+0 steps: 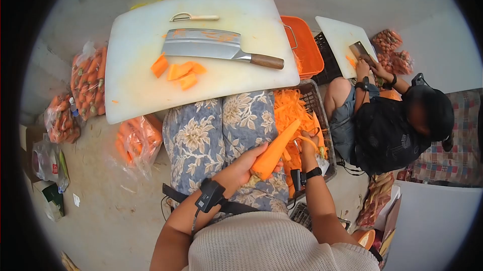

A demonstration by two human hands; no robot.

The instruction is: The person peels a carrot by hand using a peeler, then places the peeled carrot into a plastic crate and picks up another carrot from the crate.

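My left hand (246, 163) is wrapped round the thick end of a peeled carrot (274, 151), whose thin tip points up and to the right. Beside the carrot, my right hand (308, 148) is closed on what looks like a peeler (297, 144), mostly hidden by the fingers, with an orange strip at it. Below both hands, a dark crate (322, 115) holds a heap of carrot peelings (289, 105). Beyond my lap, a white cutting board (136, 70) bears a cleaver (211, 46), a second peeler (193, 17) and several carrot chunks (183, 72).
Bags of carrots (89, 82) stand on the floor at left, another bag (133, 143) below the board. An orange bin (307, 50) stands right of the board. At right a seated person (397, 125) holds a cleaver (359, 50) over another cutting board (337, 34).
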